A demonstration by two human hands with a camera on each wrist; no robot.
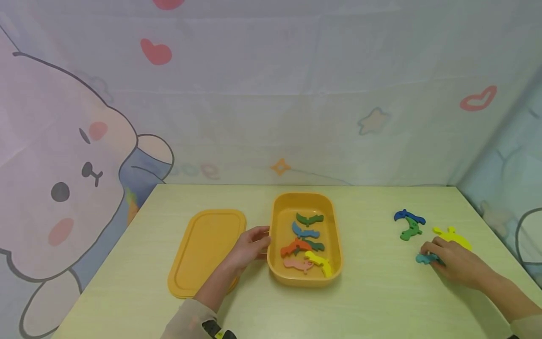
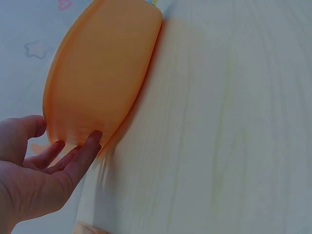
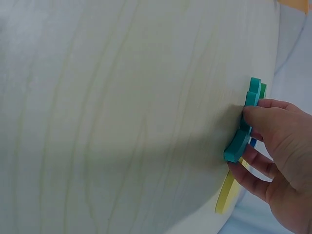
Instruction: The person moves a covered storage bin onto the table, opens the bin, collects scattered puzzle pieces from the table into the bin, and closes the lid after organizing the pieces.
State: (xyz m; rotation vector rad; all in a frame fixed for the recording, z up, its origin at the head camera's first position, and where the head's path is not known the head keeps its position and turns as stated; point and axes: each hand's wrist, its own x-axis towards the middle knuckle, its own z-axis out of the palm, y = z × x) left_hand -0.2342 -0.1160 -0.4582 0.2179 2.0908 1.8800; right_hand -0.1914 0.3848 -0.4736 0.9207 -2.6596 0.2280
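Note:
My left hand (image 1: 249,245) is at the left side of a yellow-orange plastic box (image 1: 305,282). In the left wrist view its fairly straight fingers touch the box's outer wall, and the thumb is at the rim. Several curved, animal-like toy pieces lie inside, among them an orange one (image 1: 295,246), a pink one (image 1: 298,265) and a light blue one (image 1: 305,231). At the right of the table my right hand (image 1: 457,262) pinches a teal toy piece (image 3: 238,144) between thumb and fingers. Just behind that hand lies a flat yellow piece (image 1: 455,238), partly covered by it.
A yellow-orange lid (image 1: 207,252) lies flat left of the box, partly behind my left forearm. Beyond my right hand, a dark blue piece (image 1: 417,219) and a green piece (image 1: 410,229) lie against each other. A printed curtain (image 1: 271,94) hangs behind the table.

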